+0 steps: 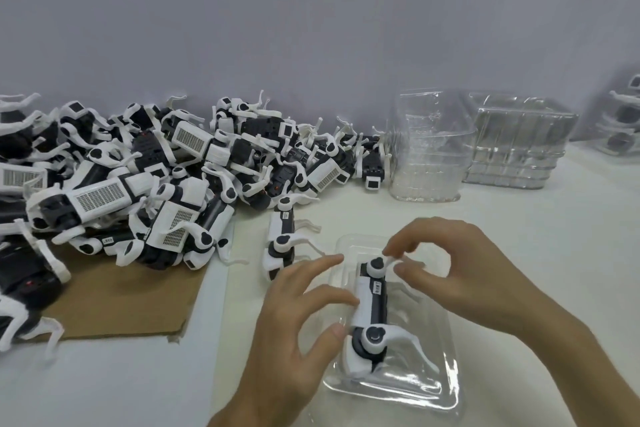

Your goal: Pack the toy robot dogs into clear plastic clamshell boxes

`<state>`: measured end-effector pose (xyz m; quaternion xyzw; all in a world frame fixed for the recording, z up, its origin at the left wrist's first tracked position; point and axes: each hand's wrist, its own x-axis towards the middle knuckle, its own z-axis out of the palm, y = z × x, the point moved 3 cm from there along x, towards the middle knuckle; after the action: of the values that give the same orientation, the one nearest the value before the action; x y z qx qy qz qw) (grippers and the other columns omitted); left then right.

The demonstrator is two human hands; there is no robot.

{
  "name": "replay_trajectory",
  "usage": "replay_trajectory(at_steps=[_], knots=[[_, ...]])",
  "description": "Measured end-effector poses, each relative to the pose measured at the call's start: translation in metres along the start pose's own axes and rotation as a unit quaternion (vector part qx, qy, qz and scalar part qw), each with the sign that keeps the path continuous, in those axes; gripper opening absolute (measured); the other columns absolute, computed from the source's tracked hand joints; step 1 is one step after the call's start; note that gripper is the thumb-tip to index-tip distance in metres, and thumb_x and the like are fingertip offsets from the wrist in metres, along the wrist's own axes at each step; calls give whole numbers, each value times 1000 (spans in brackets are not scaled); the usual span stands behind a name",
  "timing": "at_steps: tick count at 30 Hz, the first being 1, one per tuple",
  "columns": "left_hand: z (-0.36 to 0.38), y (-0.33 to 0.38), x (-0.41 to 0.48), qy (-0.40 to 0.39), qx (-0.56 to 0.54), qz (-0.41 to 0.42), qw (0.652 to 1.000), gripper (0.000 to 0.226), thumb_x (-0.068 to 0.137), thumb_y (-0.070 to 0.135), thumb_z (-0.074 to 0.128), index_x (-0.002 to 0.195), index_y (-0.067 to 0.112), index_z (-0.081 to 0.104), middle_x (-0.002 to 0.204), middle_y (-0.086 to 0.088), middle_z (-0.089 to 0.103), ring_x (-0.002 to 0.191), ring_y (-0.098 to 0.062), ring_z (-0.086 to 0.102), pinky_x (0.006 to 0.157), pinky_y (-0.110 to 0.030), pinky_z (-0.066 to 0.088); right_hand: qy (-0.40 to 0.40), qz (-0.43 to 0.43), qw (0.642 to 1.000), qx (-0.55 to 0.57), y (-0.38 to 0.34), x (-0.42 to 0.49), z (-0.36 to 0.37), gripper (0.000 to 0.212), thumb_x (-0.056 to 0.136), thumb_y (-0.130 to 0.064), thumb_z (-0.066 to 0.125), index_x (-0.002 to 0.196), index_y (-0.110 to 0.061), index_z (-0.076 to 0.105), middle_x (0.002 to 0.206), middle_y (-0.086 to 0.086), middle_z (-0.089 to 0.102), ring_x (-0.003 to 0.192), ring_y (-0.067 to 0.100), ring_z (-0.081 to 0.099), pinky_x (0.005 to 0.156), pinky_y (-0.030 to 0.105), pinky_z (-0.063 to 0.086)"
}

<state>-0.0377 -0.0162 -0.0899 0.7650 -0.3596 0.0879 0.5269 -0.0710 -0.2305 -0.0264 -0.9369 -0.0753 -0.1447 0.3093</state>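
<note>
White-and-black toy robot dog (372, 302) is lying in an unclosed clear plastic clamshell box (398, 388), left hand (287, 319) gripping its body, right hand (460, 263) pinching its leg, heap of loose dogs (138, 166) left of the box waiting.

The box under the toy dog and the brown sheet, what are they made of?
The box looks like thin clear plastic, glossy: the table shows through and light glints. The brown sheet looks like matte cardboard, judging by its ragged cut edge.

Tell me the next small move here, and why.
Probably press the far leg down flat into the clamshell tray. The toy dog lies on its side in the tray, the left hand holds its body, and the right hand pinches that leg, while the near leg already lies flat.
</note>
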Motion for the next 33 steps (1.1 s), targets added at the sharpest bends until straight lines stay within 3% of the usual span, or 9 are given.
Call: replay_trajectory(at_steps=[2,5,8,12,15,19,21,24,33], knots=[[-1,1,0,28,29,48,998,23,78,32,54,91,28,73,139,19,58,137,-21,45,104,-47,37,-44,-10,998,-31,-3,-3,-3,15,84,-35,76,95,-44,71,96,-23,69,102,5,60,96,20,36],[3,2,-1,22,42,103,994,32,75,25,52,93,25,78,134,20,63,137,-18,50,103,-42,40,-139,-3,988,-66,-2,-7,2,23,82,-52,74,105,-48,69,109,-32,61,116,-5,47,100,13,27],[6,4,-1,13,58,148,987,31,76,23,53,92,25,80,124,20,69,133,-14,54,101,-36,42,-158,-14,982,-101,0,-10,6,34,77,-58,71,109,-47,69,110,-35,57,122,-13,33,108,8,12],[7,5,-1,17,84,178,980,28,78,26,55,88,26,80,115,21,71,128,-14,58,94,-36,46,-164,-7,979,-120,3,-12,11,41,67,-61,68,106,-49,68,105,-28,58,123,-12,31,117,15,-5],[7,5,-1,4,48,147,988,28,77,27,55,89,27,81,118,21,71,128,-17,56,88,-44,49,-156,-1,982,-111,4,-11,13,44,60,-64,63,102,-48,68,99,-25,57,119,-11,31,115,14,1],[7,6,-2,-10,34,134,990,32,76,26,54,94,30,81,119,20,70,128,-22,55,87,-48,49,-159,-6,977,-145,2,-9,20,33,68,-58,71,98,-45,67,95,-23,55,112,-1,33,107,20,23],[8,6,-2,-18,33,131,991,35,77,25,54,98,33,80,120,19,70,129,-24,54,88,-50,49,-157,19,977,-146,2,-10,21,32,69,-55,73,100,-47,65,99,-25,47,111,5,28,97,19,35],[9,7,-1,-31,36,125,991,36,78,26,53,100,36,79,124,19,68,130,-22,52,84,-51,50,-159,27,976,-145,-1,-13,20,30,71,-53,73,99,-45,63,95,-25,42,108,5,26,80,11,37],[7,10,-1,-11,128,182,975,34,83,24,51,95,36,80,118,21,68,119,-17,58,95,-38,41,-164,14,980,-113,-5,-12,18,27,71,-49,73,95,-42,64,94,-25,48,114,2,26,92,17,42]])
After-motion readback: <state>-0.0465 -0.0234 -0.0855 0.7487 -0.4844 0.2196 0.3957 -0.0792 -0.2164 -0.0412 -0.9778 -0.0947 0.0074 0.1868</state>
